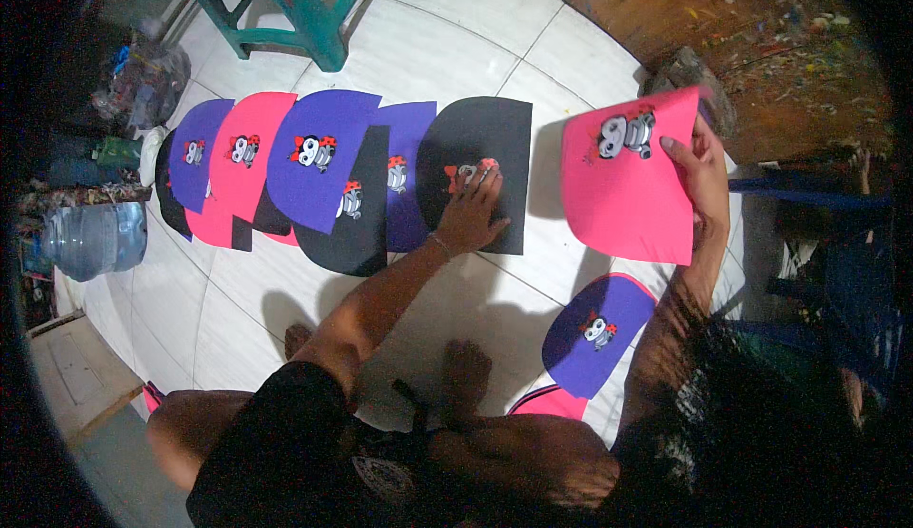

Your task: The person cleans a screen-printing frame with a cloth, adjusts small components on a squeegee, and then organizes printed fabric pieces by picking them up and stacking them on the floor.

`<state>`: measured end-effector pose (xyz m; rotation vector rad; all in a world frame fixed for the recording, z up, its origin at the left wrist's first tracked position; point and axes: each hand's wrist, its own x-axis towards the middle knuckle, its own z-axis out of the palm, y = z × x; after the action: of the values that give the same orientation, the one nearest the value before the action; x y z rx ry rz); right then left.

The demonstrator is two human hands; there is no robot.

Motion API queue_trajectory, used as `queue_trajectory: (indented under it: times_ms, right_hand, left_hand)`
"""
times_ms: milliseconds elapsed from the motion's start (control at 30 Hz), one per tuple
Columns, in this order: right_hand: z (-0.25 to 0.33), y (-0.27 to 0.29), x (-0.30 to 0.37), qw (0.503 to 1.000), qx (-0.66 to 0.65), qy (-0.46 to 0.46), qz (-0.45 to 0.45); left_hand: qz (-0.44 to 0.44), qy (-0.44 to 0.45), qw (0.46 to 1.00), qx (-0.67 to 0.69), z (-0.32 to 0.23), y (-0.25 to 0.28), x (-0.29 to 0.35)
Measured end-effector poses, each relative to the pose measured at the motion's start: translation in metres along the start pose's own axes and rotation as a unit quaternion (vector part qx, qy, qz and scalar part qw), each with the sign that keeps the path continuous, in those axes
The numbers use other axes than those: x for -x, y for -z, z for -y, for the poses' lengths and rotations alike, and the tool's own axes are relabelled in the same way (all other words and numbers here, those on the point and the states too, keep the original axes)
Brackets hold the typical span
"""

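My left hand (469, 216) lies with fingers stretched out on a black round-ended fabric panel (504, 138), its fingertips covering part of the printed cartoon figure. At the right, my right hand (706, 181) grips the edge of a pink panel (594, 195), thumb in front and other fingers behind. This panel is lifted off the floor, bearing the same kind of figure. Left of the black panel runs an overlapping row of printed panels, among them a purple panel (328, 128) and a pink panel (266, 119). Below the lifted piece rests another purple panel (571, 342), with pink showing under its edge.
White floor tiles (447, 29) lie beneath everything. A green stool (319, 29) stands at the far side, and a large clear bluish bottle (95, 240) at the left. A stained brown board (742, 24) fills the far right. Near my legs lies a pink piece with dark trim (556, 402).
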<state>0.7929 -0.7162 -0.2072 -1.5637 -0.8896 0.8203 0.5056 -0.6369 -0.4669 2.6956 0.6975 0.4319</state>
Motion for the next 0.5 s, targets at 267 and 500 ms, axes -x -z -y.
queue_trajectory:
  times_ms: [267, 500]
  right_hand:
    - [-0.015, -0.092, -0.01, 0.99, -0.143, -0.012, 0.009]
    - [-0.231, -0.133, 0.02, 0.969, 0.217, -0.115, -0.039]
  left_hand:
    - [-0.161, 0.203, 0.678, 0.687, 0.051, 0.056, 0.031]
    - [-0.06, 0.348, 0.871, 0.341, 0.056, 0.063, 0.02]
